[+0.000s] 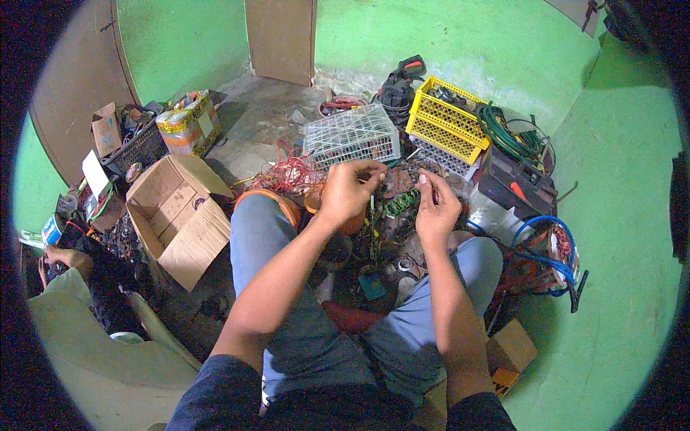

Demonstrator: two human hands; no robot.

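My left hand is raised over the pile between my knees, its thumb and fingertips drawn together in a pinch. Level with it and a short gap away, my right hand also pinches thumb against fingers. Whatever either pinch holds is too small to make out. Below and between the hands lies a jumble of parts, with a green coiled cord among them. A tangle of red wire spreads on the floor beyond my left knee. Near that knee stands an orange pot, partly covered by my left hand and forearm.
An open cardboard box stands left, near another person's hand. Ahead are a pale plastic crate and a yellow crate. A black toolbox, green hose and blue hose sit right, by the green wall.
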